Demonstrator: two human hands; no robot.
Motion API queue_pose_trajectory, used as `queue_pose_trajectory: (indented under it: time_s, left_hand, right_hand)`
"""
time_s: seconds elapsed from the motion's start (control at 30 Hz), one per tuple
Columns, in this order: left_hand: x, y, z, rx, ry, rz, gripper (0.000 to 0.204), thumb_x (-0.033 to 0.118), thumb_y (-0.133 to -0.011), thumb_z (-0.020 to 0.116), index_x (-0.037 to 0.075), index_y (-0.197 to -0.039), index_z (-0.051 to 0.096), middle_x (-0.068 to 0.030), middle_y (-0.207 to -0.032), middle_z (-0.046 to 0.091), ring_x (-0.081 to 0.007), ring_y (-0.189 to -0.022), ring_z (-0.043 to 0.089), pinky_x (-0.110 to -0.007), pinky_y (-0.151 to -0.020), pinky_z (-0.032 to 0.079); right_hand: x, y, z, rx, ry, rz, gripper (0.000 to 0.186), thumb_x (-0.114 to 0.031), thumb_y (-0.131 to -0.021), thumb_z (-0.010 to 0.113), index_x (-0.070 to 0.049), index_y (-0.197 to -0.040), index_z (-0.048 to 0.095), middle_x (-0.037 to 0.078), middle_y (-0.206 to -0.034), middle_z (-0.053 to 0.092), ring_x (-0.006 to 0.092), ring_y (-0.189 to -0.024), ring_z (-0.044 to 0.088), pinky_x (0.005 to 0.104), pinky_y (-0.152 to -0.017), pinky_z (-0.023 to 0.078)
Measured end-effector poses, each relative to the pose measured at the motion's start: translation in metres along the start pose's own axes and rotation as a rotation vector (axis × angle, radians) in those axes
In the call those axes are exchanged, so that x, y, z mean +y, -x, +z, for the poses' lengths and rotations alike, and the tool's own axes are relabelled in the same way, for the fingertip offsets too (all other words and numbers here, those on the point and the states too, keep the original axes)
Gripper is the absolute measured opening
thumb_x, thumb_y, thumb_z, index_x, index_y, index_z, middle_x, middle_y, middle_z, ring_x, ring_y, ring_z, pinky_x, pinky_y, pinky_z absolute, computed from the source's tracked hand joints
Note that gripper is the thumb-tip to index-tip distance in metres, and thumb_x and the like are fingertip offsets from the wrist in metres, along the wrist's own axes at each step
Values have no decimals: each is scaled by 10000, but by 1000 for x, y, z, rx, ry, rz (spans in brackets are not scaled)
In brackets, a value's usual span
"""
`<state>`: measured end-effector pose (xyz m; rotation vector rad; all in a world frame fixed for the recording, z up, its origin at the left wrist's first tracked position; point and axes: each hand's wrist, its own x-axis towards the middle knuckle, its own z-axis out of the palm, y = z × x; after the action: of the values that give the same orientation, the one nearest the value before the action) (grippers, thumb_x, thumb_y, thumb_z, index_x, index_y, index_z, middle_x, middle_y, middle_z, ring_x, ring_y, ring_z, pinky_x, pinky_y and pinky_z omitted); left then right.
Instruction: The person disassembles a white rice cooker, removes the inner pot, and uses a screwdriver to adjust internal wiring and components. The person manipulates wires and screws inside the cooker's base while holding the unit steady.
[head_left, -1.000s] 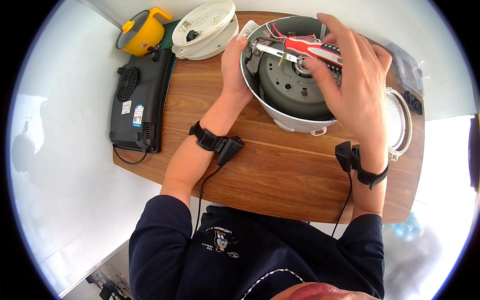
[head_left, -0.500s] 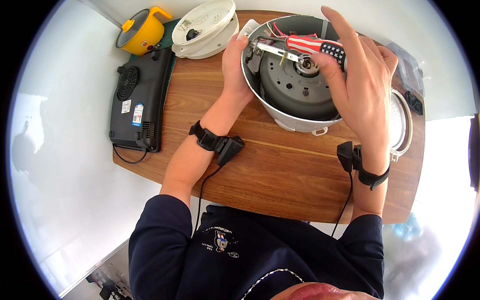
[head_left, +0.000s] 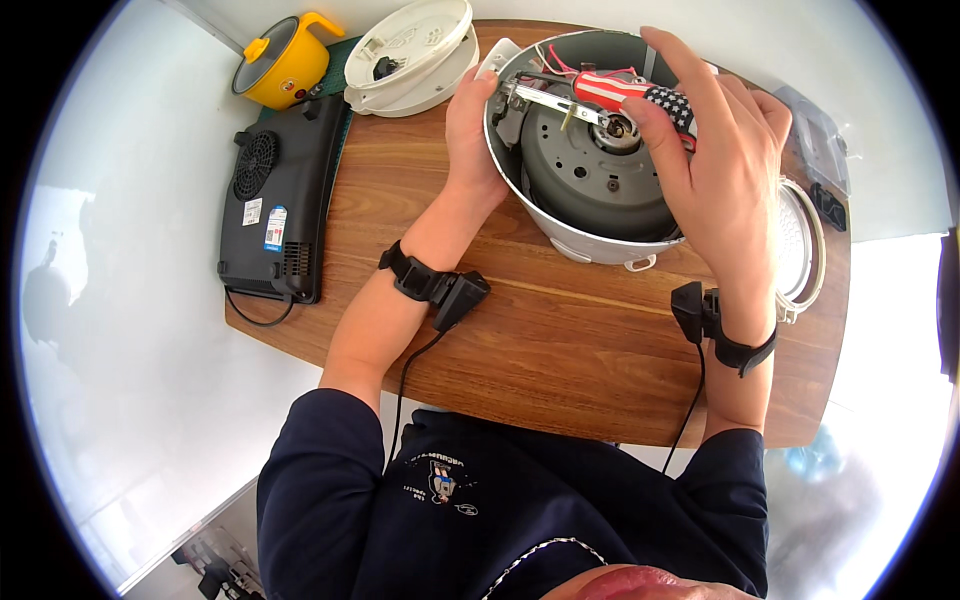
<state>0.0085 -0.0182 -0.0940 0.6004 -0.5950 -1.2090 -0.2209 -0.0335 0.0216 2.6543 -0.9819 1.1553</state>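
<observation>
An opened cylindrical appliance housing (head_left: 570,238) lies on the wooden table, showing a grey round inner plate (head_left: 580,185), red wires (head_left: 560,62) and a silver metal strip (head_left: 558,100) across the plate. My left hand (head_left: 470,140) grips the housing's left side, thumb at the rim. My right hand (head_left: 715,170) holds a screwdriver (head_left: 610,88) by its red, white and starred handle, thumb against it and index finger raised above. The shaft runs leftward to parts at the inner left wall; its tip is too small to make out.
The wooden table (head_left: 530,350) also carries a black cooktop (head_left: 270,190), a yellow pot (head_left: 275,70), white plastic covers (head_left: 405,50), a white ring-rimmed lid (head_left: 800,245), a clear case (head_left: 815,135) and a black clip (head_left: 827,205). White walls surround it.
My right hand shifted slightly rightward, then its thumb came back left and the raised index finger dipped a little. The screwdriver handle has turned, showing different stripes and stars. My left hand stays put.
</observation>
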Motion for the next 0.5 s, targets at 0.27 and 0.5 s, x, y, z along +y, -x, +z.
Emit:
queue_pose_trajectory:
  time_s: [0.27, 0.5]
  left_hand:
    - [-2, 0, -1, 3, 35, -4, 375, 287, -1057, 518, 9, -1307, 549, -141, -1201, 703, -216, -1062, 728, -390, -928, 629]
    - [0, 0, 2, -10, -17, 41, 392, 289, -1048, 526, 7, -1321, 547, -141, -1202, 703, -216, -1063, 726, -389, -933, 627]
  right_hand:
    - [-4, -6, -2, 3, -330, -38, 529, -188, -914, 823, -178, -1417, 661, 54, -1015, 732, 244, -1056, 702, 389, -1077, 404]
    - [2, 1, -1, -27, 22, 38, 489, -273, -983, 764, -171, -1447, 650, 63, -1045, 727, 229, -1060, 695, 394, -1060, 412]
